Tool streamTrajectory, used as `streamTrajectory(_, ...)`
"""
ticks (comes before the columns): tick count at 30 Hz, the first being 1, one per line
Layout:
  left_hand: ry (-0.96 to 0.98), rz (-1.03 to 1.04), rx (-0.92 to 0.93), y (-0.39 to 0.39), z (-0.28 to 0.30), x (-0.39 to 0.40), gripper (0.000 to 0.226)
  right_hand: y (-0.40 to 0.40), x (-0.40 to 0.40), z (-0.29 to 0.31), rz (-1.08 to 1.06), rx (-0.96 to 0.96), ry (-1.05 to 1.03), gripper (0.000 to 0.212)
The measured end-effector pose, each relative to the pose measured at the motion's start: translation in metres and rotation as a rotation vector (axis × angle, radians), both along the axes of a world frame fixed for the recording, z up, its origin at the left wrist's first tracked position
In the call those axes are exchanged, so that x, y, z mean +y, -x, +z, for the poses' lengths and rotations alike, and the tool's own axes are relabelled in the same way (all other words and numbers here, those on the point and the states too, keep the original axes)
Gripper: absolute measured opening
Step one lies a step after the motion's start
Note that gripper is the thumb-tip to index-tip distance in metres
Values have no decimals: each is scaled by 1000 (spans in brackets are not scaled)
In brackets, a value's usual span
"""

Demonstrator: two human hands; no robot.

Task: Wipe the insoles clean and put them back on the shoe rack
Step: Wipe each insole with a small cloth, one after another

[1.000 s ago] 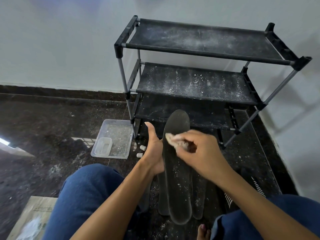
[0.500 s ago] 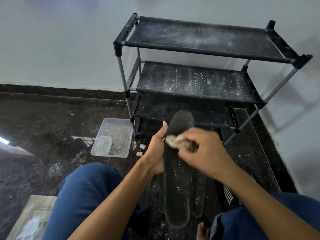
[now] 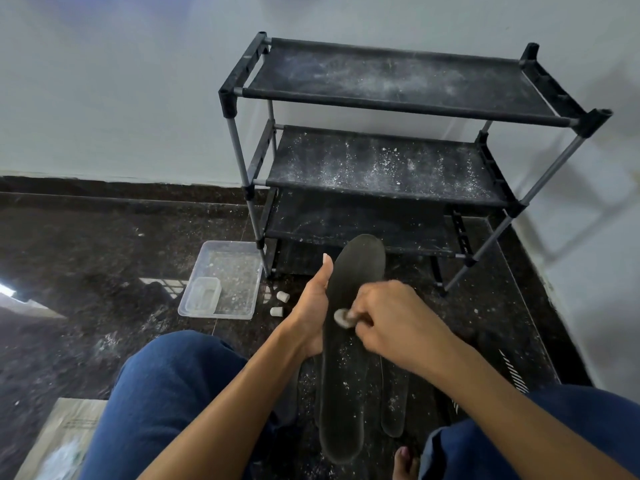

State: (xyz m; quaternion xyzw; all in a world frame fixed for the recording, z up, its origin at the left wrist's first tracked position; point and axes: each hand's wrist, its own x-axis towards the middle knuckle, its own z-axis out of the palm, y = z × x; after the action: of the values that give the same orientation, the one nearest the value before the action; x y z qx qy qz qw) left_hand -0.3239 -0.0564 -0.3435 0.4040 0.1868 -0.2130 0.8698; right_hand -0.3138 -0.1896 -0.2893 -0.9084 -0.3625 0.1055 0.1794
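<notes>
A long dark insole (image 3: 346, 386), speckled with white dust, is held lengthwise over the floor between my knees. My left hand (image 3: 311, 310) grips its left edge near the middle, thumb up along the side. My right hand (image 3: 391, 320) pinches a small pale wad of cloth (image 3: 341, 318) and presses it on the insole's upper half. Another insole (image 3: 393, 403) lies on the floor underneath, mostly hidden. The black three-tier shoe rack (image 3: 398, 168) stands against the wall just beyond, its fabric shelves dusty and bare.
A clear plastic tray (image 3: 239, 275) with a smaller clear box (image 3: 204, 294) in it sits on the dark floor left of the rack. Two small white caps (image 3: 280, 303) lie beside it. A paper bag (image 3: 59, 441) lies at bottom left. A wall closes the right side.
My right hand has drawn the cloth down the insole, from near the toe end toward the middle. The insole's toe end has tipped slightly to the right.
</notes>
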Motion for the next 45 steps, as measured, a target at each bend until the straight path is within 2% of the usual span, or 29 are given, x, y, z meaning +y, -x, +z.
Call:
streamTrajectory(2, 11, 15, 15, 0, 2, -1, 77, -2, -4, 8, -43, 140, -125, 18)
streamTrajectory(3, 33, -1, 19, 1, 4, -2, 79, -8, -8, 8, -98, 82, -210, 18)
streamTrajectory(5, 80, -38, 25, 2, 8, -5, 81, -25, -13, 5, -209, -199, -299, 15)
streamTrajectory(7, 86, -55, 22, 4, 10, -6, 81, -35, -11, 2, -272, -350, -277, 11)
streamTrajectory(11, 56, -97, 32, 6, 8, -5, 82, -32, -6, -3, -332, -265, -34, 17)
streamTrajectory(13, 48, -99, 40, 7, 7, -4, 81, -26, -7, 1, -331, -107, 53, 12)
streamTrajectory(15, 48, -86, 50, 7, 6, -3, 81, -22, -12, 5, -343, 18, 40, 6)
streamTrajectory(16, 49, -80, 51, 6, 6, -3, 81, -21, -14, 6, -351, -25, 3, 6)
streamTrajectory(18, 64, -89, 45, 4, 5, -4, 82, -24, -15, 4, -337, -252, -156, 9)
streamTrajectory(20, 66, -103, 38, 5, 5, -6, 82, -28, -10, 2, -225, -358, -261, 14)
streamTrajectory(23, 61, -123, 38, 6, 5, -8, 81, -34, -4, -11, -113, -375, -211, 14)
streamTrajectory(27, 98, -132, 41, 5, 3, -6, 89, -46, -13, -12, -349, -367, -57, 16)
streamTrajectory(29, 93, -144, 37, 4, 2, -5, 91, -48, -19, -7, -445, -426, -86, 16)
streamTrajectory(31, 92, -137, 42, 3, 2, -5, 91, -41, -16, -4, -399, -481, -207, 13)
streamTrajectory(33, 100, -106, 42, 4, 4, -5, 84, -31, -9, -5, -300, -443, -282, 13)
streamTrajectory(38, 77, -46, -9, 8, 11, -3, 61, -25, 0, -19, -216, -347, -221, 13)
streamTrajectory(42, 144, -63, -24, 7, 8, -2, 63, -32, -4, -19, -201, -401, -213, 12)
streamTrajectory(45, 119, -60, -45, 7, 5, -4, 66, -33, -4, -18, -222, -412, -199, 11)
